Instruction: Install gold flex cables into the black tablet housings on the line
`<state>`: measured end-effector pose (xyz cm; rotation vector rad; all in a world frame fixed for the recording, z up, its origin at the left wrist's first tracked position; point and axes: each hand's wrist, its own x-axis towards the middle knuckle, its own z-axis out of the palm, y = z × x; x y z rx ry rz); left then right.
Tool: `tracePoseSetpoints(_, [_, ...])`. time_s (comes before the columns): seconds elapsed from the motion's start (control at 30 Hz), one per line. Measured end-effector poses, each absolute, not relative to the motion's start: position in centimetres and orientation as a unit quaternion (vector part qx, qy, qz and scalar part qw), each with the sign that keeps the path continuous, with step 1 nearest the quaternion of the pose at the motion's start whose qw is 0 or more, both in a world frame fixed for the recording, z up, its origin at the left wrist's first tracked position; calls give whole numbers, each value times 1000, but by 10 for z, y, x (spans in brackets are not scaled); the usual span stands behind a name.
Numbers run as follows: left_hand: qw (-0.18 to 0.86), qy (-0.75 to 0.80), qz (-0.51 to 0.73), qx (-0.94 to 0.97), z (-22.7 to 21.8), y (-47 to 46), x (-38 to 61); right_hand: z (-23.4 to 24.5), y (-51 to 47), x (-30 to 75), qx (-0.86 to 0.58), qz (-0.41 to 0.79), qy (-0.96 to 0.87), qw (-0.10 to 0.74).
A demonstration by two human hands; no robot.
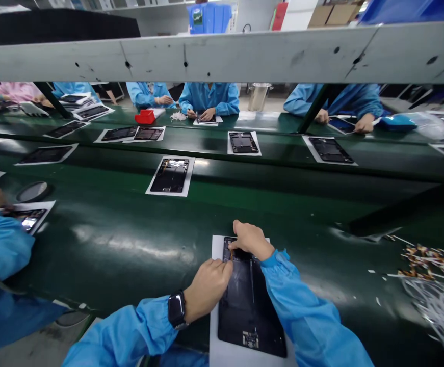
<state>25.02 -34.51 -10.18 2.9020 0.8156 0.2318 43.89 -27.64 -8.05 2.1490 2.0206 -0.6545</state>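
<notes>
A black tablet housing with bare inner parts lies on a white sheet in front of me. My left hand, wearing a watch on its wrist, is closed, its fingertips pinched at the lower end of a thin orange flex cable near the housing's upper left. Over the top end of the housing lies my right hand, fingers apart. One of its fingertips touches down beside the cable, and another reaches past the top edge. The tips of my left fingers are partly hidden.
A similar housing on paper lies farther up the bench. Cable scraps and white strips are heaped at right. A dark post and a pale overhead beam cross the space. A co-worker's sleeve is at left.
</notes>
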Motion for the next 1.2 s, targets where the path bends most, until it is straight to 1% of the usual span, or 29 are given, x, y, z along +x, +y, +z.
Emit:
tracePoseSetpoints(0.1, [59, 258, 98, 959, -108, -343, 250, -83, -291, 437, 702, -183, 688, 38])
tracePoseSetpoints(0.23, [56, 236, 160, 957, -117, -339, 246, -85, -299, 437, 689, -150, 709, 4])
tracePoseSetpoints(0.4, [66, 205, 218, 952, -128, -335, 239, -100, -308, 447, 669, -127, 732, -33])
tracePoseSetpoints(0.5, [78, 196, 205, 956, -134, -336, 237, -109, -309, 454, 665, -139, 731, -64])
tracePoseSetpoints(0.6, [67, 178, 191, 963, -135, -339, 238, -112, -307, 458, 668, -163, 721, -81])
tracePoseSetpoints(0.77, [54, 164, 175, 969, -131, -340, 242, -111, -305, 460, 670, -161, 720, -87])
tracePoseSetpoints(0.97, [63, 154, 161, 973, -127, -339, 243, -113, -306, 462, 670, -158, 720, -87])
tracePoseSetpoints(1.2, [1, 141, 163, 977, -127, -342, 247, -112, -306, 461, 672, -144, 720, -97])
